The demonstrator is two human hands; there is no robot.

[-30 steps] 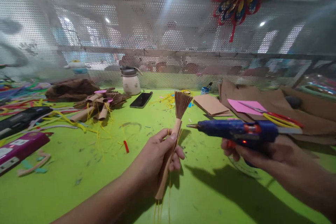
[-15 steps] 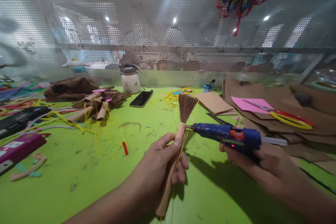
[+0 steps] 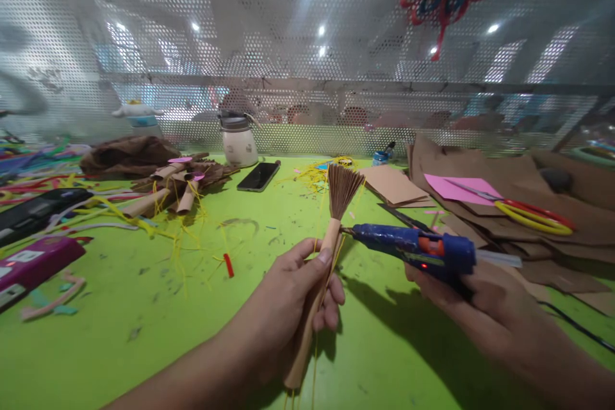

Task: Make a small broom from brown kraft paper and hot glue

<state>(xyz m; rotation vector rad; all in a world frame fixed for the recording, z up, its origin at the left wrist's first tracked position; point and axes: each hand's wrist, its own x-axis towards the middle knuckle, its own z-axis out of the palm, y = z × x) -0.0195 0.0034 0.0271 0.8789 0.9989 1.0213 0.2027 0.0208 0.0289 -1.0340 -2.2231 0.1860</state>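
A small paper broom (image 3: 344,187) with a pleated brown fan on top and a rolled tan paper handle is gripped in my left hand (image 3: 307,282). Yellow strings run along the handle and hang below its lower end. My right hand (image 3: 485,307) is wrapped round a blue glue gun (image 3: 408,245), whose red light is lit and whose clear glue stick juts from the back. The gun's metal nozzle is at the upper edge of the handle, just under the fan; whether it touches I cannot tell.
On the green table (image 3: 158,346) lie finished-looking paper rolls (image 3: 148,203), a phone (image 3: 258,177), a white jar (image 3: 239,143) and a purple box (image 3: 41,269). To the right are tan paper sheets (image 3: 394,184), brown paper (image 3: 485,170), pink paper (image 3: 461,188) and scissors (image 3: 533,214). Perforated panelling (image 3: 288,64) stands behind.
The view has shifted slightly. Both hands keep their hold, and the glue gun's nozzle stays by the top of the broom's handle with hardly any movement.
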